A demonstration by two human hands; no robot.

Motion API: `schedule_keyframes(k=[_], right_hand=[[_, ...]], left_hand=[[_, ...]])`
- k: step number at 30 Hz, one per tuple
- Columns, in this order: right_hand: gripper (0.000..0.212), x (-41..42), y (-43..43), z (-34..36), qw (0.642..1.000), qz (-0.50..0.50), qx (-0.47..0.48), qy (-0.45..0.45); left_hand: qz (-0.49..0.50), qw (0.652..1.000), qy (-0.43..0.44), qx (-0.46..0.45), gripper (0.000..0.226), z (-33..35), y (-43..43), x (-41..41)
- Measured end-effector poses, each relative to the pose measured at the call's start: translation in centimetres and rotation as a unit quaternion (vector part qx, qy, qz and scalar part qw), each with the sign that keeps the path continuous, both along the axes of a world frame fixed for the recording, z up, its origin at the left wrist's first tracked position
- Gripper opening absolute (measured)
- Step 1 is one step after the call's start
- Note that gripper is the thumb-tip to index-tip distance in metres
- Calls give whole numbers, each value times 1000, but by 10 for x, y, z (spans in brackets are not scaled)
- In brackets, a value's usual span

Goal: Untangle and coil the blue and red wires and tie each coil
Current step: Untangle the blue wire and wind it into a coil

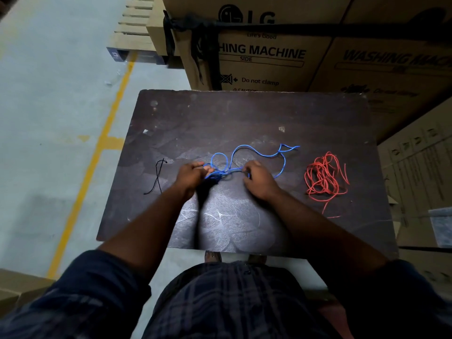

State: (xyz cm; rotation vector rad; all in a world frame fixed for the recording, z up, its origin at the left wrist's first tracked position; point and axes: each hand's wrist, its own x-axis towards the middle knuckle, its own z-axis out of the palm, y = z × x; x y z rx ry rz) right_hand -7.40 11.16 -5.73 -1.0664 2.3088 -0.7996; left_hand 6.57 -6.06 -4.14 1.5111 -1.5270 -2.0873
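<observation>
The blue wire (266,156) lies on the dark tabletop (244,113), strung between both hands and running on past them; a bunched, knotted part of it sits at the fingertips of the left hand (189,176), whose fingers are curled round that bunch; a short strand crosses from there to the right hand (260,182), whose curled fingers and thumb pinch it at the side facing the left hand; just beyond the gap between the hands two loose loops of the blue wire rest on the table, and from them the wire snakes away beyond the right hand, makes a small kinked loop at its far end, and curves back down to the outer side of the right hand; the red wire (322,177) lies in a loose tangled heap well out to the right of the right hand, untouched, with one end trailing toward the person; to the left of the left hand, apart from it, thin black ties (158,177) lie crossed on the table; past the table's far edge stand cardboard boxes (261,52) printed "LG" and "WASHING MACHINE"; left of the table the grey floor carries a yellow painted line (105,133); both forearms come out of dark checked sleeves (97,289).
</observation>
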Motion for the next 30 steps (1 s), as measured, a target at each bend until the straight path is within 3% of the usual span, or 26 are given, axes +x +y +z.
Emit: schedule_keyframes(k=[4, 9, 14, 21, 26, 30], right_hand=[[37, 16, -22, 9, 999, 30, -19, 18], [37, 17, -32, 13, 984, -40, -37, -171], [34, 8, -22, 9, 993, 4, 22, -117], [21, -7, -9, 8, 992, -76, 2, -99], [45, -16, 3, 5, 976, -140, -22, -164], [53, -21, 15, -4, 962, -170, -5, -214]], left_hand=[[-34, 999, 18, 15, 38, 13, 15, -14], [-88, 995, 2, -51, 33, 20, 14, -14], [-88, 995, 2, -47, 31, 20, 10, -10], [95, 995, 5, -27, 31, 16, -5, -6], [182, 982, 51, 13, 44, 16, -16, -1], [263, 961, 59, 58, 59, 7, -30, 7]])
